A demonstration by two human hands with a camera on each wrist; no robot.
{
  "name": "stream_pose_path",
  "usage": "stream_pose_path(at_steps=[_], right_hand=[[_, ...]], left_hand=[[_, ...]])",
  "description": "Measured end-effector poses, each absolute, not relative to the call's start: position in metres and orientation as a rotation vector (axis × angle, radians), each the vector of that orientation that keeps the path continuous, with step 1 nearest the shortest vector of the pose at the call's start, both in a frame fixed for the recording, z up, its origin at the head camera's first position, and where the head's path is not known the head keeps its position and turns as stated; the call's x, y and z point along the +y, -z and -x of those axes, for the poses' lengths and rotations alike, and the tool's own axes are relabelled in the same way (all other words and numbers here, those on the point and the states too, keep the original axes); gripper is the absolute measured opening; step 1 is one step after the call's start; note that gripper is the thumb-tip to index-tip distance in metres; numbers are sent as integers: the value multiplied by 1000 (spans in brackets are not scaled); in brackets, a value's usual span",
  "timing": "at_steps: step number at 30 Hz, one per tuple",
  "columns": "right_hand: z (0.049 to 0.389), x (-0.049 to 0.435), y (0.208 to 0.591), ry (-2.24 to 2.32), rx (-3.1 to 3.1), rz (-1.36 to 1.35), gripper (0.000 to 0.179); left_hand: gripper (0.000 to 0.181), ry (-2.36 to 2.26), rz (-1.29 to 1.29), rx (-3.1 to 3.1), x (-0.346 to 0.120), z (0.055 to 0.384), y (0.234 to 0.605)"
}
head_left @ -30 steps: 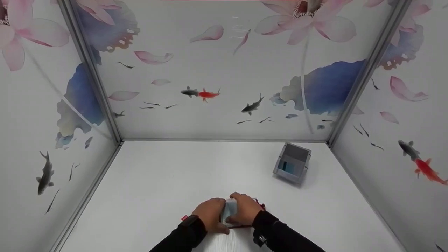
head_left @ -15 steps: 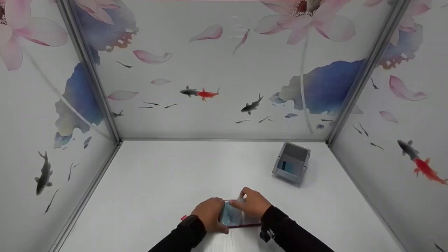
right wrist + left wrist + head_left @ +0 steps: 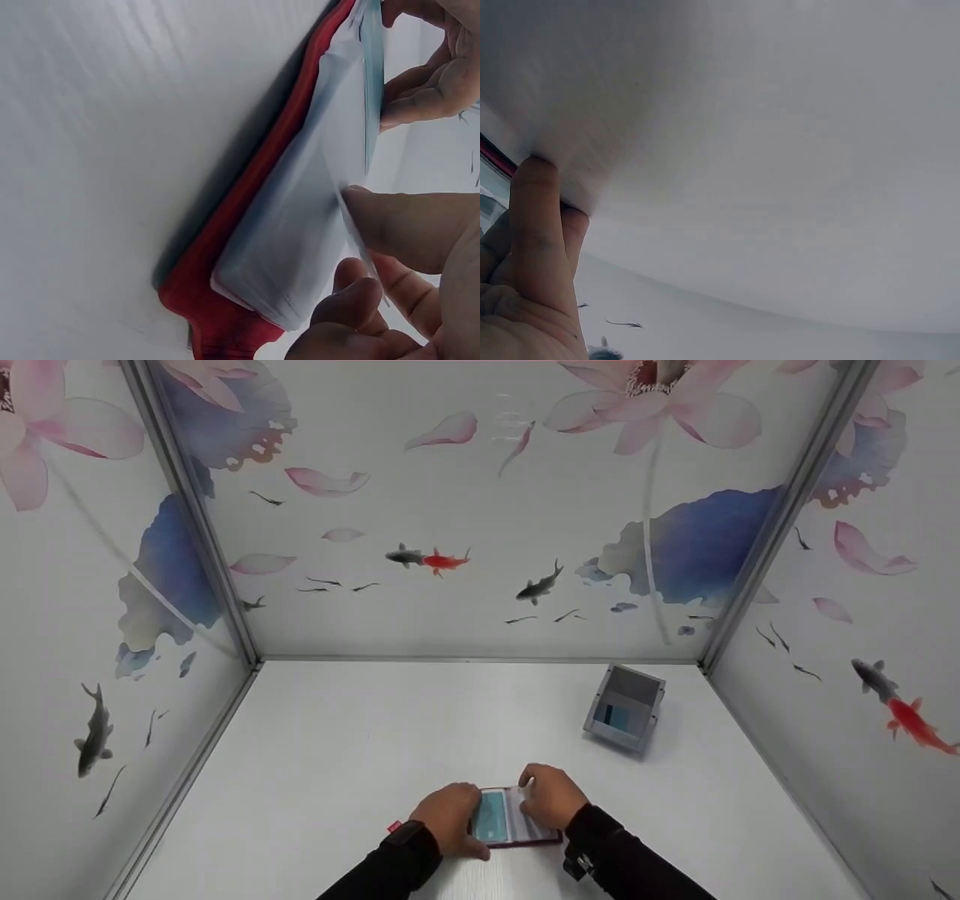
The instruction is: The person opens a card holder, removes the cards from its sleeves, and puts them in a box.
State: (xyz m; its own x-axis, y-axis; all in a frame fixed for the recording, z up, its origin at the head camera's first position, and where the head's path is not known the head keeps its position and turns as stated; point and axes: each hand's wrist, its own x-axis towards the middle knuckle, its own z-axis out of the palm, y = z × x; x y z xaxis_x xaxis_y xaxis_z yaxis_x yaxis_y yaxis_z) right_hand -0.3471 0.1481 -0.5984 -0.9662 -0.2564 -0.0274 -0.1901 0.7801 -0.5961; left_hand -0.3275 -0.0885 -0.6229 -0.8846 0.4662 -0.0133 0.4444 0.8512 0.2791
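Note:
An opened red card holder [image 3: 217, 240] with clear plastic sleeves [image 3: 277, 232] lies on the white table near its front. A teal card [image 3: 491, 816] shows in the left side of the holder. My left hand [image 3: 448, 816] grips the holder's left end, thumb at the near side and fingers at the far side. Over the right half, my right hand [image 3: 553, 795] pinches the edge of one clear sleeve between thumb and fingers. That sleeve stands slightly lifted in the right wrist view. The left wrist view shows little of the holder beyond the left hand's fingers.
A grey open-topped box [image 3: 630, 690] stands at the back right of the table, with a blue-teal card-like piece [image 3: 617, 718] at its bottom. Panels printed with flowers and fish enclose the table at the back, left and right.
My right hand has moved from the left part of the holder to its right, turning clear sleeves over and uncovering the teal card. The left hand has stayed put.

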Motion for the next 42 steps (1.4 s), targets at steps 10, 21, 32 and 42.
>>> stream_pose_path(at_steps=[10,21,32,42], right_hand=[[347,149,599,826,2975,317,30],[346,139,600,881,2886,435,4],[342,130,598,1074,2663,302,16],[351,135,615,1334,2401,229,15]], left_hand=[[86,-410,-722,2934,-86,328,619],[89,-380,-702,2943,-83,331,623],[88,-405,-733,2949,-83,332,624],[91,-427,-735,2941,-88,331,630]])
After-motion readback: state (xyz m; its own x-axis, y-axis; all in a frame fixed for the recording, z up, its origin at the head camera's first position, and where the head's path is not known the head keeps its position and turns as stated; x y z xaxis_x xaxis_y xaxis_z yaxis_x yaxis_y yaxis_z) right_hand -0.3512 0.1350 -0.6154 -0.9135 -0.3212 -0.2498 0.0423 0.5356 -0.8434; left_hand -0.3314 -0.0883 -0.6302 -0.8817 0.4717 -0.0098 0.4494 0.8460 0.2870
